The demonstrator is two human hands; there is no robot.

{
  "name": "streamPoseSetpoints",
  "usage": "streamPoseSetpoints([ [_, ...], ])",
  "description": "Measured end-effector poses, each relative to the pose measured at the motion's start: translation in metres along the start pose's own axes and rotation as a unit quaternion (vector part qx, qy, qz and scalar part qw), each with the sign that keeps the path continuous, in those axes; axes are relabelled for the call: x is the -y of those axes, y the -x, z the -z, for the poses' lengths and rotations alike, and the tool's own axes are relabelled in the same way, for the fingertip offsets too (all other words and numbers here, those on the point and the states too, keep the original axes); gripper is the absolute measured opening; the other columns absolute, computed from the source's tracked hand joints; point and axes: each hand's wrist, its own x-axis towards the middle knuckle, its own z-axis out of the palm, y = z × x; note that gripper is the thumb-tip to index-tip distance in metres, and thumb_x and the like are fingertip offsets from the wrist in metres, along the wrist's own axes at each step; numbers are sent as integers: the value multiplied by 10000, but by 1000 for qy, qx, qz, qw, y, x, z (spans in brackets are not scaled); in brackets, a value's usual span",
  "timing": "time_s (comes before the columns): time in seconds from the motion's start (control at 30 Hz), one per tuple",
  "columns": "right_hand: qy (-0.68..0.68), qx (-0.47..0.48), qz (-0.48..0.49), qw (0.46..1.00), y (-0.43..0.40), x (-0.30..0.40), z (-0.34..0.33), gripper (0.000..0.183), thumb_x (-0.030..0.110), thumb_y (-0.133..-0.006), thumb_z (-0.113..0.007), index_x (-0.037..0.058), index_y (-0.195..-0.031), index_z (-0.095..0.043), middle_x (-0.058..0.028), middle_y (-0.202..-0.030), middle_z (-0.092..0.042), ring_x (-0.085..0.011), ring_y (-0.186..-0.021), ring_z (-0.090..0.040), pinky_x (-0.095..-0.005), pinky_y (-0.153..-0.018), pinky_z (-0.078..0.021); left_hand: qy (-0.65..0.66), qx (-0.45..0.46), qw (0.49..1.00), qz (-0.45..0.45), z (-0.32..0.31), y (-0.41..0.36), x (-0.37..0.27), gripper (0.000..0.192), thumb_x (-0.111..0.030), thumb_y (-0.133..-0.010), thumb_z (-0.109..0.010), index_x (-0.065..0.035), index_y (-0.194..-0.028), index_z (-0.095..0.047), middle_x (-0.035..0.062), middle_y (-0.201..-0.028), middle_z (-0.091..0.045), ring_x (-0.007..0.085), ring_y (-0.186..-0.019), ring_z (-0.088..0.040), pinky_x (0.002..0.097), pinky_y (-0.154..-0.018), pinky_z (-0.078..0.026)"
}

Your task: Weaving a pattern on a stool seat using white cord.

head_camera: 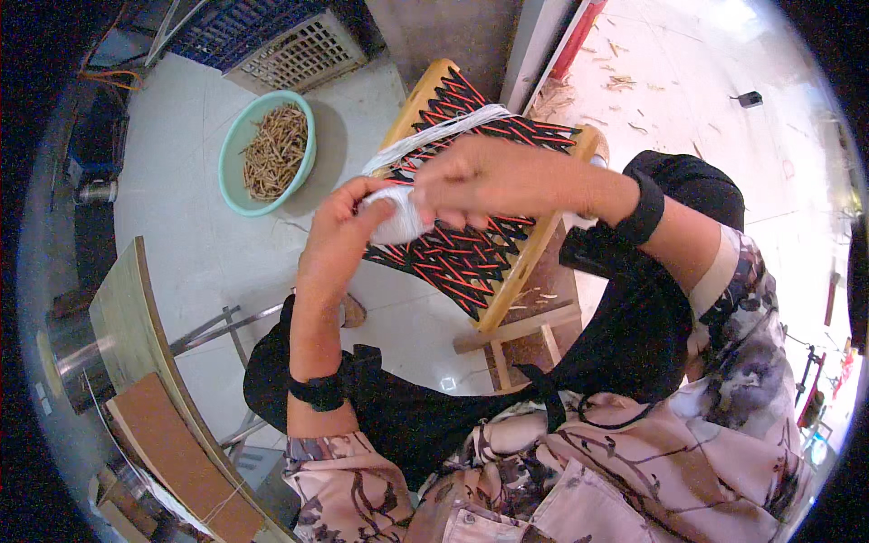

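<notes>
My left hand (339, 231) grips a ball of white string (400, 220) between thumb and fingers. Against the ball's right side is my right hand (475, 183), its fingers bent and blurred; whether it pinches a strand is unclear. Both hands are over a folding stool (523, 285) with a wooden frame and a seat woven of black and red cord (448, 265). A loose skein of white string (448, 129) stretches across the far part of the seat. Its near end passes down beside my left hand.
A mint-green basin (227, 170) of short brown sticks (275, 153) stands on the floor at left. Behind it are plastic crates (299, 54). A wooden tabletop (129, 312) with cardboard (176, 455) curves along the lower left. Wood shavings (621, 83) litter the floor at upper right.
</notes>
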Motion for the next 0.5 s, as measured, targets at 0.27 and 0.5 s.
streamPoseSetpoints([
  [0.27,-42,115,-118,985,-2,-33,-13,294,207,-802,-386,-27,-767,-560,-60,-623,-548,-118,-531,-546,-233,-498,-436,375,12,926,-36,-3,-14,11,239,-66,-759,-497,35,-975,-492,75,-899,-564,133,-842,-545,259,-734,-436],
  [0.5,2,-45,-72,996,-5,-5,8,257,210,-789,-421,-2,-737,-557,-47,-603,-528,-103,-495,-516,-213,-474,-421,96,88,991,-6,-3,0,7,184,-69,-737,-533,-6,-910,-537,12,-801,-546,71,-721,-490,203,-645,-394],
])
